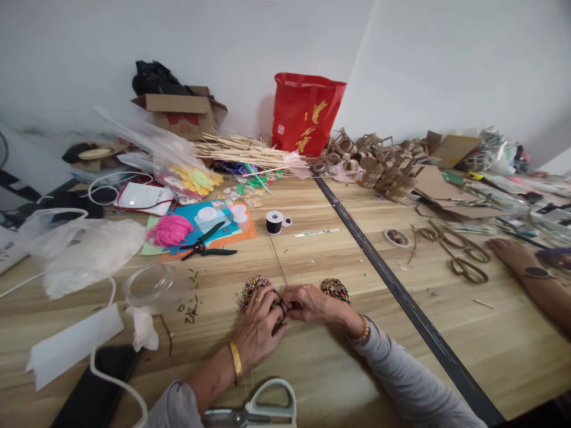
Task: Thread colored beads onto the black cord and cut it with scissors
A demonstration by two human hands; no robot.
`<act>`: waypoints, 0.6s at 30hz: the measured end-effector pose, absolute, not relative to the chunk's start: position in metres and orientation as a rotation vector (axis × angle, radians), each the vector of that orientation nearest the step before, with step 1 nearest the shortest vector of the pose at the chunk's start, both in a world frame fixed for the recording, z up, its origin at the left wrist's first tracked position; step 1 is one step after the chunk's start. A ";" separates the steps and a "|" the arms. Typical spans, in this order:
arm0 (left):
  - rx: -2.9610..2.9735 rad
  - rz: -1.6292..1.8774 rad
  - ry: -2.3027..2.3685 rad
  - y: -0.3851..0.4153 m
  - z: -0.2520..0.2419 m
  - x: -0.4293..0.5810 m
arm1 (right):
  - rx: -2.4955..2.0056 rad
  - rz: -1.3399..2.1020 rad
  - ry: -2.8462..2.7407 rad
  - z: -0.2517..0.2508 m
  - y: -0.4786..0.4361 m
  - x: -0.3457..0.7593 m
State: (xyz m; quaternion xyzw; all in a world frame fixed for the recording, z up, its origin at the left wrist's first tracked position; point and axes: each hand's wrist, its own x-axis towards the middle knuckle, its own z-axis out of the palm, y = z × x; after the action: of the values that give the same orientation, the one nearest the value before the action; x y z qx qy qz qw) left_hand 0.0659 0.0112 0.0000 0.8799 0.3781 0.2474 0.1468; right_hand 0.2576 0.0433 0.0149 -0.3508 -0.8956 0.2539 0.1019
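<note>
My left hand (261,327), with a gold bangle, lies low over the table, its fingers bent at a dark cord and a few beads. Right beside it, my right hand (312,303) is closed in a pinch on the black cord (279,261), which runs back to a spool (273,222) on the table. Past my left fingers lies a coil of multicoloured beads (253,286), partly covered by the hand. A second bead coil (336,289) rests just beyond my right hand. The exact grip at the fingertips is too small to make out.
White-handled scissors (272,404) lie at the near edge. Left are pliers (207,244), pink yarn (170,230), plastic bags (89,249) and a black phone-like slab (96,386). A dark strip (379,267) crosses the table. Another person's arm (530,273) rests at right.
</note>
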 end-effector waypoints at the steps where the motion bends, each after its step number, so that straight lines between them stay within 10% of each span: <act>1: 2.536 0.719 1.085 0.011 0.000 0.066 | -1.036 0.750 -2.644 0.015 0.043 0.257; 18: 2.490 0.804 1.064 0.011 -0.002 0.063 | -1.024 0.912 -2.593 0.019 0.043 0.260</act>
State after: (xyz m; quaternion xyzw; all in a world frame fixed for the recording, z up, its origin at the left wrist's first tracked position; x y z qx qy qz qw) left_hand 0.0632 0.0113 -0.0016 0.8704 0.3719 0.2812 0.1580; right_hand 0.2595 0.0434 0.0193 -0.3471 -0.8793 0.3091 0.1041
